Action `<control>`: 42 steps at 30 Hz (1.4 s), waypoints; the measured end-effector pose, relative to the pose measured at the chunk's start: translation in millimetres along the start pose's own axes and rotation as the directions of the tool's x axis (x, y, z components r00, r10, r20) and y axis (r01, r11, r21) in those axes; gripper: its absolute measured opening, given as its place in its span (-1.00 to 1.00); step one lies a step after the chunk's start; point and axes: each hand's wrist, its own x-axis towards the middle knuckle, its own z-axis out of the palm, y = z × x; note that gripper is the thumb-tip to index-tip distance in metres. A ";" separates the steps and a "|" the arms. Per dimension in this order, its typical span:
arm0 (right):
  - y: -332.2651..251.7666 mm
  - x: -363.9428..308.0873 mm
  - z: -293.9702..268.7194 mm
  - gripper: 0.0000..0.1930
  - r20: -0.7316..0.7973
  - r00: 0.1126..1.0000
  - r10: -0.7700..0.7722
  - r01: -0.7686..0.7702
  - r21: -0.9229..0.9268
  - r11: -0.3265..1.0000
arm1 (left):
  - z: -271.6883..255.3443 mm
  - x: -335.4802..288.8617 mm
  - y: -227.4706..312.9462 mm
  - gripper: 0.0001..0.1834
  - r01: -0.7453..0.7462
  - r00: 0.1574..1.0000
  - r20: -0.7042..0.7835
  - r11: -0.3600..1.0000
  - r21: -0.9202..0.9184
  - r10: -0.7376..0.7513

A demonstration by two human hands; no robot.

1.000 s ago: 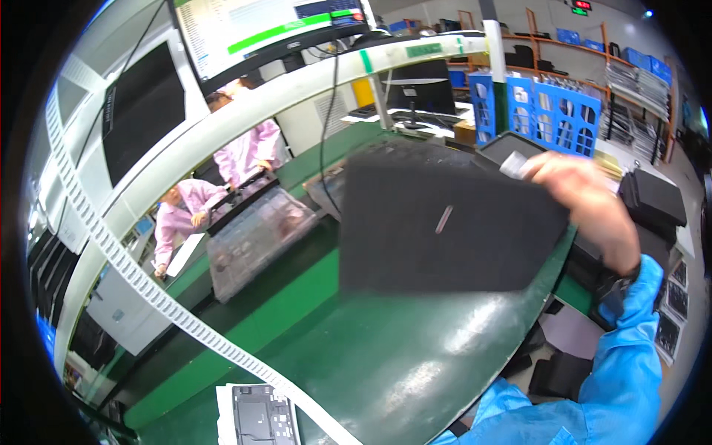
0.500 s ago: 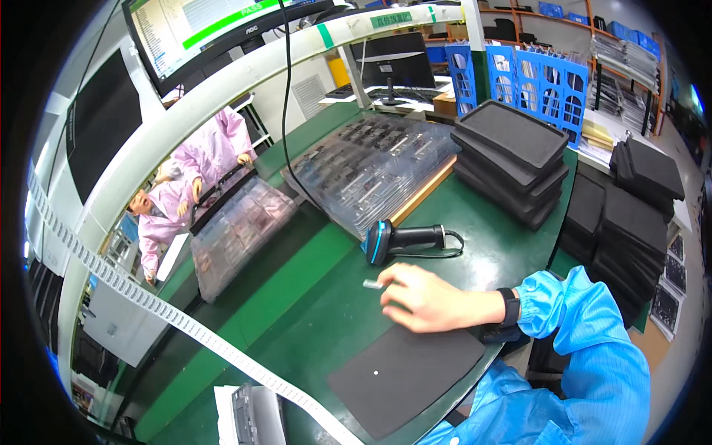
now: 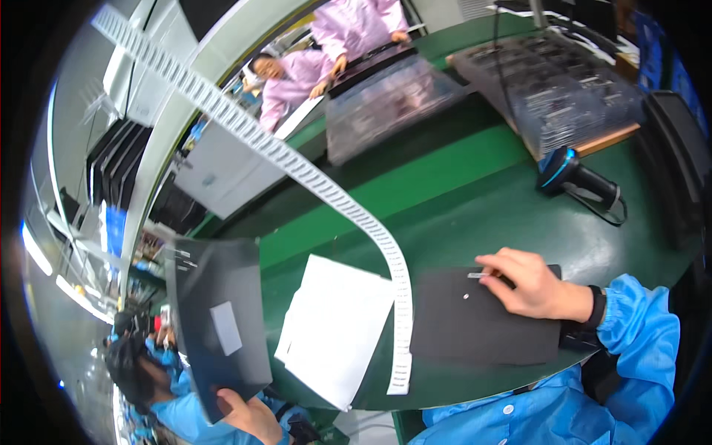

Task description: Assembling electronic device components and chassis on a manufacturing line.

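Observation:
My right hand (image 3: 526, 285) pinches a small whitish label (image 3: 477, 275) between thumb and fingertips. It is above a black foam mat (image 3: 475, 326), on which a tiny white dot shows. At the lower left my left hand (image 3: 248, 415) grips the bottom edge of a dark flat panel (image 3: 222, 285), tilted up, with a pale rectangle on its face. I cannot make out what kind of panel it is. Between my hands lie white paper sheets (image 3: 334, 326), and a long strip of printed labels (image 3: 401, 319) hangs down to the table beside the mat.
A black and blue barcode scanner (image 3: 575, 178) lies on the green table (image 3: 460, 222). Behind it is a stack of clear trays (image 3: 549, 96); black trays (image 3: 678, 163) stand at the right. Across the table people in pink (image 3: 356, 30) handle another tray. A person in blue (image 3: 178, 408) is at the left.
The view has swung left and down. My right hand now holds its label above the mat instead of beyond it. My left hand has come into view gripping the raised panel.

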 end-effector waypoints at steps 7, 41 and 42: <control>15.7 24.1 -34.7 -0.82 -0.246 0.856 0.454 -0.301 0.477 0.826 | -69.1 54.4 188.1 -0.53 0.726 0.660 0.747 -0.319 -0.609 0.077; -43.7 -1.9 -71.3 -0.67 0.049 0.716 0.696 -0.613 -0.434 0.661 | 1.0 19.8 304.9 -0.68 0.906 0.423 0.745 -0.269 -0.327 0.516; -30.5 -3.5 -89.1 -0.66 -0.069 0.771 0.633 -0.577 -0.497 0.649 | 0.0 20.4 308.2 -0.68 0.902 0.429 0.736 -0.285 -0.323 0.523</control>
